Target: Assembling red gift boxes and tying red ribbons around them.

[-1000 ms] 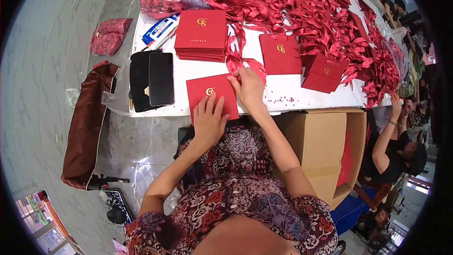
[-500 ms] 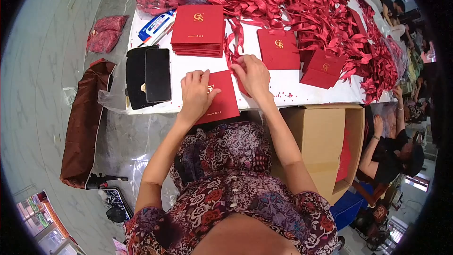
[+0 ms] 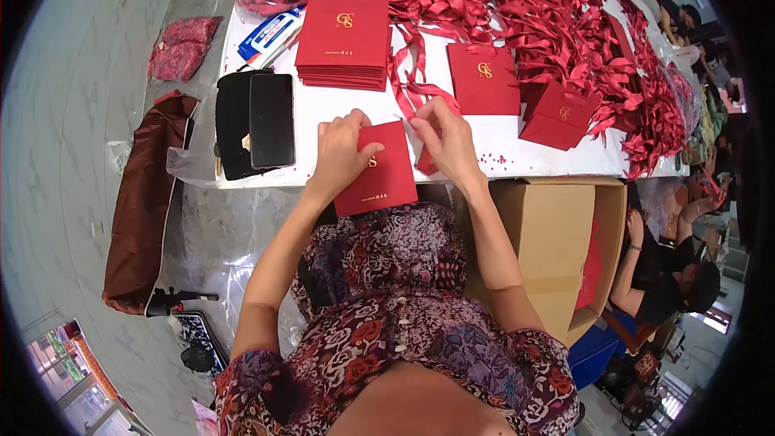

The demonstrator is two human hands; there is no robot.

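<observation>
A flat red paper gift bag [image 3: 391, 173] with gold print lies at the table's near edge, its lower part jutting out over my lap. My left hand [image 3: 343, 149] holds it by the upper left side, thumb across the front. To the right of the bag, my right hand [image 3: 449, 141] pinches a red ribbon [image 3: 418, 87] between thumb and fingers. That ribbon trails up the table toward the ribbon pile, and another red strip hangs below the hand. Whether the ribbon is threaded through the bag cannot be seen.
A stack of red bags [image 3: 342, 44] stands behind my left hand. Other finished bags [image 3: 484, 85] and a heap of ribbons [image 3: 557, 40] lie to the right. A phone [image 3: 272, 121] rests on a black pouch at left. An open cardboard box [image 3: 557, 250] sits by my right arm.
My right hand has shifted slightly right and down, with the ribbon at its fingertips. My left hand stays on the bag. The whole view has tilted a little.
</observation>
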